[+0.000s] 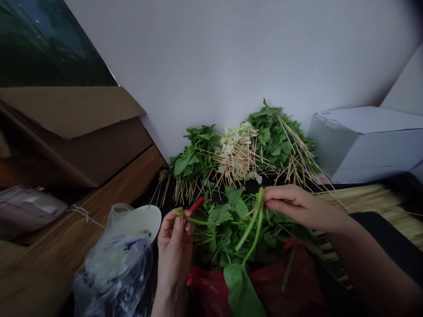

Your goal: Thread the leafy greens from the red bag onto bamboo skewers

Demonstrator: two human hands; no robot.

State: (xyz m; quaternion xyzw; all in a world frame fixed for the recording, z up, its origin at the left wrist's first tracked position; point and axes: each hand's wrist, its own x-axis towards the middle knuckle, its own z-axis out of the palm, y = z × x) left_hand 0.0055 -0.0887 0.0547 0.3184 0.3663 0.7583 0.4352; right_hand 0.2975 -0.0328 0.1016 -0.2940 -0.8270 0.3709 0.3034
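My left hand (176,240) pinches the end of a thin green stem (200,221) over a heap of leafy greens (228,215). Across from it, my right hand (291,204) is closed on a bamboo skewer (249,213), whose tip sticks out to the left past green stems (256,231) that hang from it. One of these stems ends in a large leaf (243,290). The heap lies in a red plastic bag (274,281) below both hands. A small red piece (198,204) shows beside my left fingertips; I cannot make out what it is.
Against the wall lie skewered greens (194,152), pale cabbage-like skewers (239,138) and more skewered greens (274,132). Bare skewers (370,204) spread at right by a white box (366,141). At left are a cardboard box (82,149), a clear plastic bag (115,264) and a white bowl (153,220).
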